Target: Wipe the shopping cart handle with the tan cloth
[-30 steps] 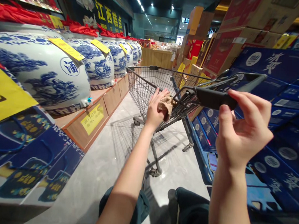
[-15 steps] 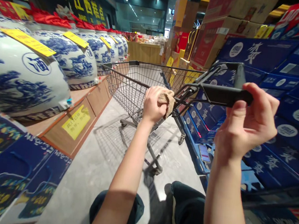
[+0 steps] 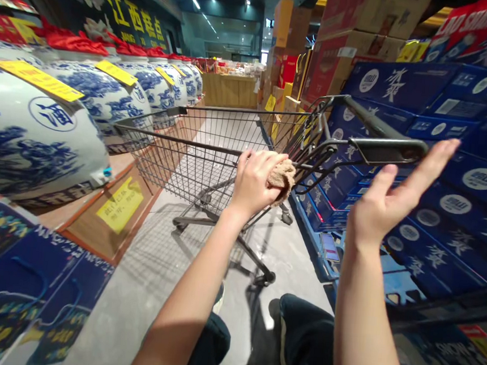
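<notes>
Single view worn on head, aimed forward and down; left hand (image 3: pixel 251 186), right hand (image 3: pixel 384 209), shopping cart (image 3: pixel 210 168) seen close, store aisle (image 3: pixel 139 298) beyond.

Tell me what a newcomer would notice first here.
Big blue-and-white porcelain jars with red cloth tops line the shelf on the left, and stacked blue boxes fill the right. In the middle, the left hand holds a tan cloth at the rim of a wire shopping cart.
</notes>
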`<state>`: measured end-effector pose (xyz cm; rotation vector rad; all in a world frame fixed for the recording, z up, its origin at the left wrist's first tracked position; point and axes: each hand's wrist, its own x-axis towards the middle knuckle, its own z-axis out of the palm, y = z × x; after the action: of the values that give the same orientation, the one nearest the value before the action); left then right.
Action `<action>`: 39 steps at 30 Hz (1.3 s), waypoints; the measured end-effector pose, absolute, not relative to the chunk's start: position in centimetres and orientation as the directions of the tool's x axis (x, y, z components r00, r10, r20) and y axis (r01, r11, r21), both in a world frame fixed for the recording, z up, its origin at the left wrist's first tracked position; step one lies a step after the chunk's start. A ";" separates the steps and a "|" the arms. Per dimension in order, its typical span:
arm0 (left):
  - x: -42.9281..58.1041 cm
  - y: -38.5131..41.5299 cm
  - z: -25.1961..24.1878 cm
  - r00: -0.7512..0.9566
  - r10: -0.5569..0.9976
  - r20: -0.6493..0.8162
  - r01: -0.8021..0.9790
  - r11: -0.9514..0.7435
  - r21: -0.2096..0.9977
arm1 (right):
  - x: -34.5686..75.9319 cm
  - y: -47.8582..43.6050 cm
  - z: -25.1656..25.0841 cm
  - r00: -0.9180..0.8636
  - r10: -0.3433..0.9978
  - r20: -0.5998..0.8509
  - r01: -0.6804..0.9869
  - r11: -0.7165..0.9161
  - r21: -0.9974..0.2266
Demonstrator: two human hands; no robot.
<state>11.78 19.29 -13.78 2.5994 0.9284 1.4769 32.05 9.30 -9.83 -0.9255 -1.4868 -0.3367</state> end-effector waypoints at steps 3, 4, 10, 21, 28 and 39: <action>10.1 20.1 -14.4 0.314 0.544 0.778 0.554 -0.771 0.315 | 30.2 9.4 -11.9 0.111 0.347 0.931 0.740 0.597 -0.310; 9.7 20.2 -14.6 0.281 0.561 0.778 0.568 -0.751 0.337 | 29.4 9.6 -12.8 0.108 0.352 0.930 0.749 0.586 -0.308; 9.2 20.2 -15.5 0.186 0.573 0.798 0.584 -0.718 0.380 | 22.4 11.9 -16.7 0.022 0.305 0.952 0.735 0.640 -0.222; 7.3 19.0 -15.2 0.345 0.596 0.725 0.541 -0.757 0.365 | 20.9 12.4 -16.1 -0.056 0.465 0.884 0.753 0.600 -0.268; 7.3 18.2 -14.7 0.321 0.594 0.737 0.541 -0.754 0.373 | 26.4 11.9 -13.6 0.250 0.051 0.967 0.801 0.551 -0.236; 8.7 19.6 -14.9 0.167 0.554 0.816 0.546 -0.741 0.391 | 25.5 13.7 -21.8 -0.067 0.249 0.966 0.868 0.493 -0.067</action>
<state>8.68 19.63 -14.92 2.3940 1.1282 1.6787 25.48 13.66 -21.78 -0.9855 -1.5963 -0.6772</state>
